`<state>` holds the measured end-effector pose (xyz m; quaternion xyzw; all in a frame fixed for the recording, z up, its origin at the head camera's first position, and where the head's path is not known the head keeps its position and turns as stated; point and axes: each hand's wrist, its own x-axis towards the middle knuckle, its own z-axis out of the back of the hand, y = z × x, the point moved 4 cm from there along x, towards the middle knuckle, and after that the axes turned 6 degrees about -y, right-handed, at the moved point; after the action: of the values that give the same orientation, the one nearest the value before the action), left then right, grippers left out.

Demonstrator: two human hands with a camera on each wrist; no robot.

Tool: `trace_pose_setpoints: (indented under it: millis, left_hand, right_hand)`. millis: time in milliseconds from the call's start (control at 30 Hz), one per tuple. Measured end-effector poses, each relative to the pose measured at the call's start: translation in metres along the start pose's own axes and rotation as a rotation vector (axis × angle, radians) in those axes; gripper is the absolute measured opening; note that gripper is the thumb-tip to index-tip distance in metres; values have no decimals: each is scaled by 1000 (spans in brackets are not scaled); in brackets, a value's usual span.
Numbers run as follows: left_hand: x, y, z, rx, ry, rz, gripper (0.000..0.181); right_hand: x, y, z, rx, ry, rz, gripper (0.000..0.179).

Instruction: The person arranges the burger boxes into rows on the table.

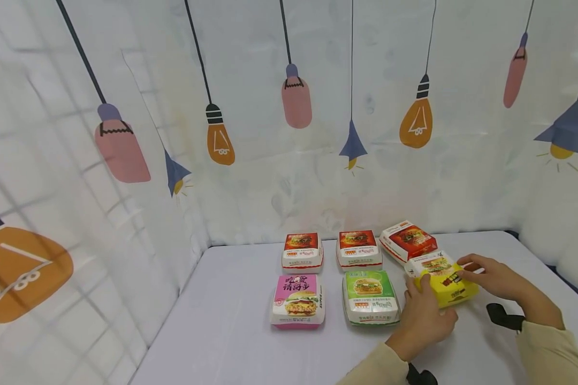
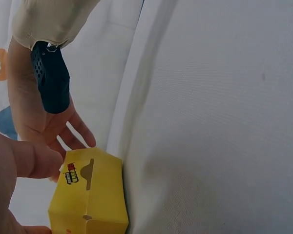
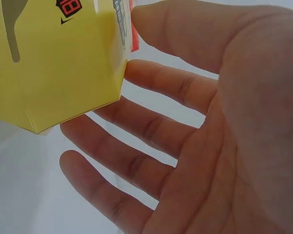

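A yellow and white burger box (image 1: 445,280) sits askew at the right of the table, between both hands. My left hand (image 1: 426,318) is at its near left side, the fingers reaching along the edge. My right hand (image 1: 498,278) is at its far right corner, fingertips at the edge. In the right wrist view those fingers (image 3: 151,131) are spread and fairly straight beside the yellow box (image 3: 53,73). The left wrist view shows the yellow end of the box (image 2: 90,195) low beside the table surface, with the left thumb near it.
Behind the yellow box lies a tilted red and white burger box (image 1: 409,240). Two more red boxes stand leftward at the back, one (image 1: 358,250) and another (image 1: 302,252). In front are a green box (image 1: 371,297) and a pink box (image 1: 297,300). A patterned curtain (image 1: 270,187) hangs behind the table.
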<state>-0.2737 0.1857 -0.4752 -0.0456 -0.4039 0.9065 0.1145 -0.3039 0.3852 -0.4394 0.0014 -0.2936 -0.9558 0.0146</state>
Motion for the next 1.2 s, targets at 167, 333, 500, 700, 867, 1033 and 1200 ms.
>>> trace_pose_setpoints:
  millis: [167, 333, 500, 700, 867, 1033, 1200]
  left_hand:
    - [0, 2, -3, -30, 19, 18, 81]
    - [-1, -1, -2, 20, 3, 0, 77]
    - [-2, -2, -1, 51, -10, -16, 82]
    - [-2, -3, -3, 133, -5, -61, 78]
    - [-3, -3, -3, 175, 0, -76, 75]
    - [-3, -4, -3, 176, 14, -81, 74]
    - [-4, -3, -3, 180, 23, -87, 73]
  right_hand:
    - [-1, 0, -1, 5, 2, -5, 50]
    - [-3, -5, -1, 14, 28, -12, 53]
    - [-5, -9, -2, 57, 82, -37, 61]
    - [-9, -14, -1, 120, 126, -63, 71]
    - [-9, -17, -1, 146, 140, -58, 73]
    - [-9, -17, 0, 132, 135, -35, 71]
    - [-9, -16, 0, 121, 135, -33, 70]
